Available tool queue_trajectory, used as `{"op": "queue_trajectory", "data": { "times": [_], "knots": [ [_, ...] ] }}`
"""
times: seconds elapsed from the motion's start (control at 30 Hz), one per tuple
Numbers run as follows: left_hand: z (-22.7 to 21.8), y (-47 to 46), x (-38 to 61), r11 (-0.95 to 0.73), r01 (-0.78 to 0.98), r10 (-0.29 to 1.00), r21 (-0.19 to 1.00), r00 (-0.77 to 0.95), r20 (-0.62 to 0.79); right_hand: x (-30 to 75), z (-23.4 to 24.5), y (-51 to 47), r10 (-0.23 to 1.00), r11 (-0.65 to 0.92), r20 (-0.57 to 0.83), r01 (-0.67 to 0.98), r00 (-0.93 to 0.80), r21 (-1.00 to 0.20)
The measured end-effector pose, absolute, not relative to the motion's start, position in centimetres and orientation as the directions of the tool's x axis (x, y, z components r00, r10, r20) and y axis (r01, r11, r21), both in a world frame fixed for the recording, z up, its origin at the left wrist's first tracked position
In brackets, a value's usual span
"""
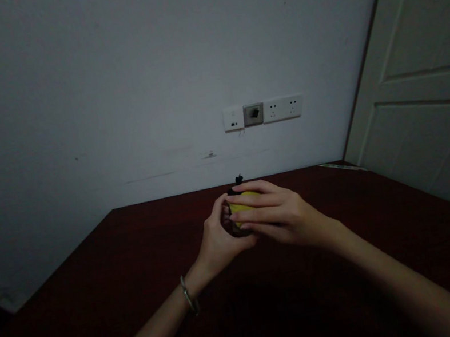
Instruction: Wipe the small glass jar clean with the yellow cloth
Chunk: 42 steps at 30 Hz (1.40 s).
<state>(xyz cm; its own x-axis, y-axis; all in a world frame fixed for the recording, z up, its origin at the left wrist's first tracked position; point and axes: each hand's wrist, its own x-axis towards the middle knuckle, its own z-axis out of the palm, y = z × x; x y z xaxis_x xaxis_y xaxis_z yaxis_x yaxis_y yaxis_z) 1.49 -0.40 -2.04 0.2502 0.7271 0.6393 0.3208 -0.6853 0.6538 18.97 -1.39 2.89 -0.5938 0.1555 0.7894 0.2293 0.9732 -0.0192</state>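
Between my two hands is a small yellow and black object (238, 207), held above the dark red table. A thin black piece (239, 179) sticks up at its top. Its kind cannot be made out, since fingers cover much of it and the light is dim. My left hand (218, 233) curls around its left side and underside, with the thumb below. Across its near face lie the fingers of my right hand (281, 209), pressed against the yellow part. Two bracelets are on my left forearm.
The dark red tabletop (110, 282) reaches back to a pale wall (128, 92). Sockets and a switch plate (282, 109) are set in the wall above it. A pale panelled door (426, 98) stands at the right. A thin flat strip (342, 166) lies at the back right edge.
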Motion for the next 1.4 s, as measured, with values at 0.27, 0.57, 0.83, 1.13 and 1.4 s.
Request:
{"op": "queue_trajectory", "data": {
  "times": [0.27,0.57,0.83,1.13,1.4],
  "knots": [
    [-1.8,-0.5,1.9,-0.757,0.316,0.651,0.572,0.301,0.697,19.0,2.4,-0.1,0.488,0.873,0.828,0.174,-0.277,-0.456],
    [-2.1,0.7,1.7,-0.726,0.351,0.684,0.591,0.276,0.676,18.6,2.5,-0.5,0.175,0.972,0.875,0.22,-0.451,-0.081],
    [-2.0,0.4,1.5,-0.768,0.308,0.641,0.562,0.354,0.681,18.8,1.1,0.0,0.312,0.949,0.893,0.145,-0.324,-0.279],
    [-1.1,0.3,1.8,-0.793,0.284,0.61,0.539,0.389,0.691,18.8,2.4,-0.2,0.395,0.919,0.867,0.12,-0.304,-0.376],
    [-2.5,0.8,1.6,-0.758,0.299,0.652,0.58,0.317,0.689,18.0,2.2,-1.3,0.21,0.973,0.871,0.181,-0.444,-0.143]
  ]
}}
